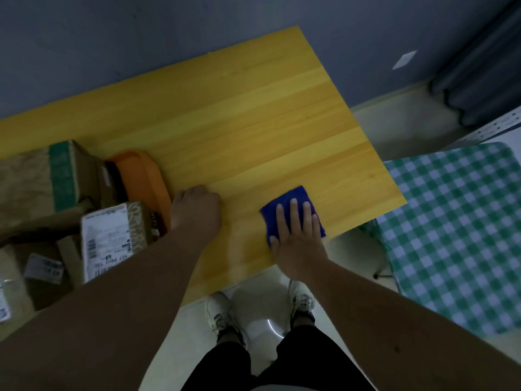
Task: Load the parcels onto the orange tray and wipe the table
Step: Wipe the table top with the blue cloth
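Observation:
A folded blue cloth (pixel 284 200) lies on the yellow wooden table (pixel 253 131) near its front right corner. My right hand (pixel 296 232) presses flat on the cloth, fingers spread. My left hand (pixel 196 211) rests as a fist on the tabletop, right beside the orange tray (pixel 143 179). The tray sits at the table's left and carries several cardboard parcels: a large box with green tape (pixel 48 176), a box with a white shipping label (pixel 112 238), and more at the lower left (pixel 33 275). The parcels hide most of the tray.
A grey wall runs behind the table. To the right stands a surface with a green-and-white checked cover (pixel 456 230), and a dark curtain (pixel 485 80) hangs at the far right. My feet in white shoes (pixel 220 311) stand on the pale floor.

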